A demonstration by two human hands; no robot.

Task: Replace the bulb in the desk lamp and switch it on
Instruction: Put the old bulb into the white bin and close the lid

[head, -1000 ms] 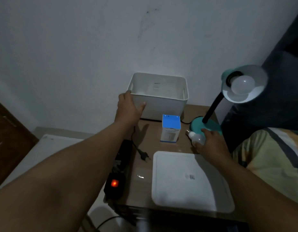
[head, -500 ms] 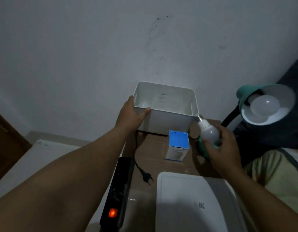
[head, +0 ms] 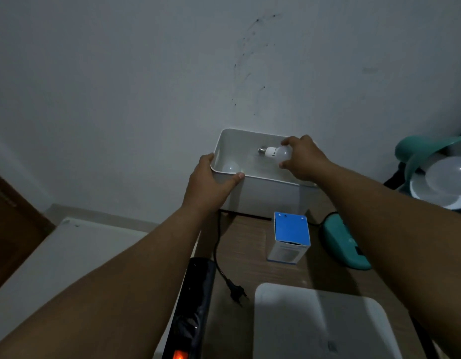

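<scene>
While my right hand [head: 303,159] pinched the old bulb [head: 277,153] over the bin [head: 265,194] | left hand [head: 211,185] gripped its rim | I judged: lower gently, avoid the bulb inside [head: 230,168].

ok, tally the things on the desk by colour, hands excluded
White: 5, namely the bin, its lid, the bulb held over the bin, the bulb lying in the bin, and the bulb in the lamp
Teal: 1, the lamp
Blue and white: 1, the bulb box
Black: 2, the power strip and the plug
Total: 9
</scene>
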